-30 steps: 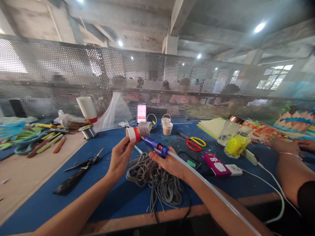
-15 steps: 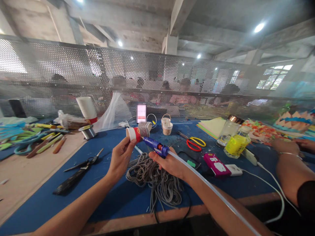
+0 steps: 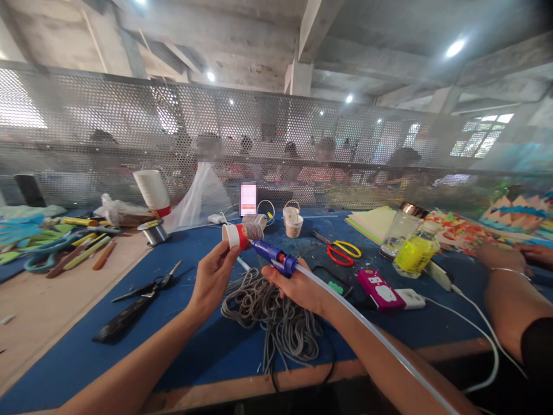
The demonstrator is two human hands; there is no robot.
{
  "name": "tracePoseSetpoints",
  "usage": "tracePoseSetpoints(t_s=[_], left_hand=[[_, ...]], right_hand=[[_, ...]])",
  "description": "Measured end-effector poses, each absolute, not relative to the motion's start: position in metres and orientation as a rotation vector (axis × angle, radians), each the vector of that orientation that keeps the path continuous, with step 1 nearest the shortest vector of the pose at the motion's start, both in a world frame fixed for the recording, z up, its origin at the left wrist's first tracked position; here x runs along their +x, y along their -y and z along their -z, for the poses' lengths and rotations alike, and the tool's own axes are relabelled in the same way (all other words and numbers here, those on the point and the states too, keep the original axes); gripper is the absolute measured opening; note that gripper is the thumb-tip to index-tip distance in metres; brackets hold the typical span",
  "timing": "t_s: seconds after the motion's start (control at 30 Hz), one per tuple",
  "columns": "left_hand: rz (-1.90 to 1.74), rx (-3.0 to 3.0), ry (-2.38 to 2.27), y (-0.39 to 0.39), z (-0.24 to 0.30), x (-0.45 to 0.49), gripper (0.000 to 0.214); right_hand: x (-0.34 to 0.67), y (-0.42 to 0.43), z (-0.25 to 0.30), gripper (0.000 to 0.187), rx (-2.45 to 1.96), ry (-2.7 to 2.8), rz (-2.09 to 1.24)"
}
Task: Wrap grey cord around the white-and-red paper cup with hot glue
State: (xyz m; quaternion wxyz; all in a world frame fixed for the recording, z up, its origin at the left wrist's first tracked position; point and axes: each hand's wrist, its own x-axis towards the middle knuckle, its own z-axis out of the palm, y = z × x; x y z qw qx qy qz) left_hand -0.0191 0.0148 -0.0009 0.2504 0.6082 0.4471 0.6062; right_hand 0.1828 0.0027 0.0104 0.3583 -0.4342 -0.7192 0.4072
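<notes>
My left hand [image 3: 211,275] is raised over the blue table and pinches a small paper cup [image 3: 238,235] with a red band, partly wrapped in grey cord. My right hand [image 3: 298,286] grips a blue glue gun [image 3: 275,258] whose nozzle touches the cup's side. A long clear glue stick [image 3: 367,334] runs back from the gun along my right forearm. Under both hands lies a loose pile of grey cord [image 3: 272,311].
Black scissors [image 3: 142,297] lie to the left, red and yellow scissors [image 3: 339,251] and a pink power strip [image 3: 382,290] to the right. Small cord-wrapped cups [image 3: 294,222] and a paper cup stack [image 3: 151,190] stand behind. Another person's arm [image 3: 512,300] rests at the right. A perforated metal screen [image 3: 276,144] backs the table.
The cup in my left hand has turned and tilted slightly against the nozzle. Both hands stay in almost the same place.
</notes>
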Motion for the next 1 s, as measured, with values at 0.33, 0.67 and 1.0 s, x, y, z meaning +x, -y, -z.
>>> tracePoseSetpoints(t_s=[0.33,0.67,1.0], left_hand=[[-1.645,1.705,-1.286,-0.0139,0.0018,-0.0204,0.033],[-1.639,1.705,-1.305,-0.0132,-0.0008,-0.0192,0.035],[-1.618,1.711,-1.318,-0.0132,0.0017,-0.0212,0.027]], right_hand=[[0.1832,-0.0048,-0.007,0.045,-1.107,1.845,-1.043],[0.1821,-0.007,-0.0038,0.046,-1.095,1.823,-1.048],[0.1814,-0.0078,-0.0035,0.048,-1.069,1.816,-1.058]])
